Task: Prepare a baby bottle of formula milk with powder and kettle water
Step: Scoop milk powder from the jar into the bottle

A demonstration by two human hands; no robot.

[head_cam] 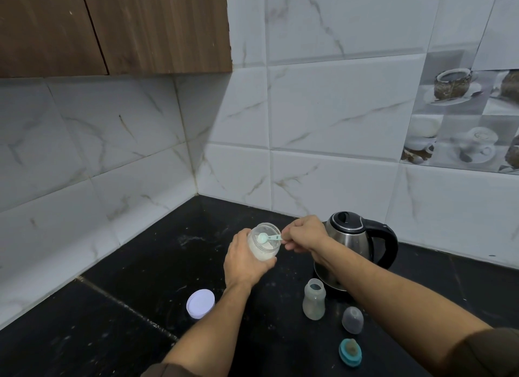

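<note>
My left hand [243,260] grips a clear jar of white powder [264,246], tilted, with its open mouth toward me, above the black counter. My right hand [302,234] pinches the handle of a small pale-green scoop [266,238], whose bowl sits inside the jar's mouth. An open, frosted baby bottle [314,298] stands upright on the counter below my right forearm. Behind it stands a steel kettle [352,237] with a black handle and its lid shut.
The jar's white lid [200,303] lies on the counter to the left. A clear bottle cap [352,319] and a teal collar with teat [350,352] lie right of the bottle. Tiled walls meet in a corner behind; a wooden cabinet [112,25] hangs above left.
</note>
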